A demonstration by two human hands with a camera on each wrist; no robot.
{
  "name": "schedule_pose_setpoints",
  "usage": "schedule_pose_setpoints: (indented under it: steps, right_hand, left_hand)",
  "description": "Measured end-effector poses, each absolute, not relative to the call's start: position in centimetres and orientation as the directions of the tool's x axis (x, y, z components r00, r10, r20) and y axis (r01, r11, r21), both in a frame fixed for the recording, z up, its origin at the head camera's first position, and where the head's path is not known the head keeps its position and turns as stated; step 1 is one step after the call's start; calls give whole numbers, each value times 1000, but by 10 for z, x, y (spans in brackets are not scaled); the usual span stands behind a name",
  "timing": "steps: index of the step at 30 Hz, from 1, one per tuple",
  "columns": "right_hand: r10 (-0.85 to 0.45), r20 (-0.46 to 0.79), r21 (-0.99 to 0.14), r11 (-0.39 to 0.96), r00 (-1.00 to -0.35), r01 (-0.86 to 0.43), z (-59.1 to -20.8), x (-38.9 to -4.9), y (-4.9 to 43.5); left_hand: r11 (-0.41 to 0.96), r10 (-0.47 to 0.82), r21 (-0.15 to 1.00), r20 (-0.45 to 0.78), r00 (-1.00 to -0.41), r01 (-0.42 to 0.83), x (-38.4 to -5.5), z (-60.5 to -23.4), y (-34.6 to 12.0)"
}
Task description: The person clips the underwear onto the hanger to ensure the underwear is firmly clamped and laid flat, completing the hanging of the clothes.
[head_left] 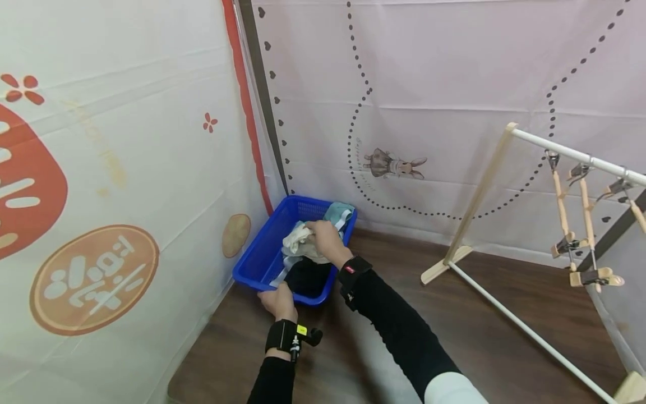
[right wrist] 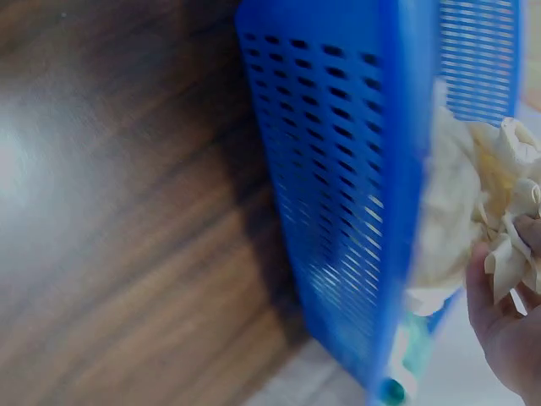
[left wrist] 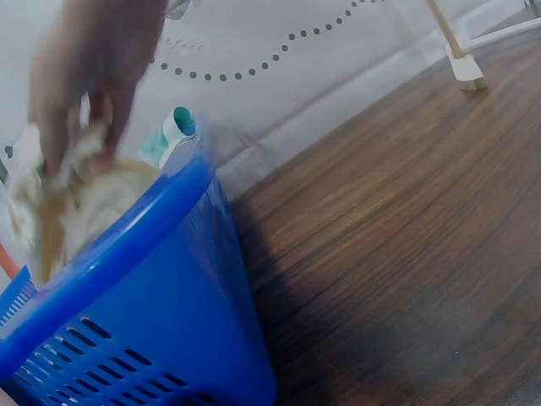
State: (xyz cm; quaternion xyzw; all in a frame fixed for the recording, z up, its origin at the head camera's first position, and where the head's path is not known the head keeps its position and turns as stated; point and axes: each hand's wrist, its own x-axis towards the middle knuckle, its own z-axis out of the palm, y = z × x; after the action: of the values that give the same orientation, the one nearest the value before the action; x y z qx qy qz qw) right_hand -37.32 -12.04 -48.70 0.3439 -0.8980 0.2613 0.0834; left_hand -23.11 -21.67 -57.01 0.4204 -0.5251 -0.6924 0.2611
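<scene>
A blue plastic laundry basket stands on the floor in the corner with crumpled clothes inside. My right hand is over it and pinches a cream-coloured cloth, lifted in bunched folds in the right wrist view, where the fingers show. The cloth's full shape is hidden by its folds. At the basket's near rim, my left hand grips the edge. Beside the cream cloth lie a black cloth and a teal cloth with a white band.
A rack with a white top bar and wooden legs stands on the right, with wooden clip hangers hanging from it. Printed fabric walls meet behind the basket. The floor is dark wood-patterned.
</scene>
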Motion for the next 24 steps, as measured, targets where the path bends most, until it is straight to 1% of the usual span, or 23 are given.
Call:
schedule_pose_setpoints:
  steps: [3, 6, 9, 11, 15, 18, 20, 22, 24]
  right_hand:
    - [-537, 415, -447, 582, -734, -679, -462, -369, -104]
    - [-461, 502, -494, 542, -732, -680, -433, -358, -80]
    - [-370, 544, -573, 492, -753, -655, -402, -341, -49]
    - [-317, 571, -607, 459, -758, -649, -384, -326, -26]
    - [-258, 601, -635, 420, -756, -648, -360, -294, 21]
    - [-229, 579, -651, 449, -782, -613, -357, -274, 54]
    - [-208, 543, -666, 484, -814, -567, -366, -264, 73]
    - [-187, 478, -695, 516, -858, -500, -385, -258, 89]
    - [-171, 401, -728, 536, -900, -427, -413, -257, 103]
  left_hand:
    - [-313, -804, 946, -308, -509, -79, -234, -570, -216]
    - [-321, -802, 945, -301, -517, -52, -237, -570, -215]
    - [-342, -793, 940, -296, -533, -12, -242, -569, -213]
    - [-352, -793, 936, -294, -534, 7, -245, -567, -212]
    - [-361, -791, 933, -305, -531, 2, -251, -563, -213]
    - [-369, -778, 930, -314, -544, -9, -254, -559, -214]
    - [-379, -770, 925, -326, -549, -19, -253, -559, -214]
    - [-390, -766, 920, -340, -545, -25, -252, -559, -214]
    - [-396, -764, 918, -347, -544, -29, -251, -560, -214]
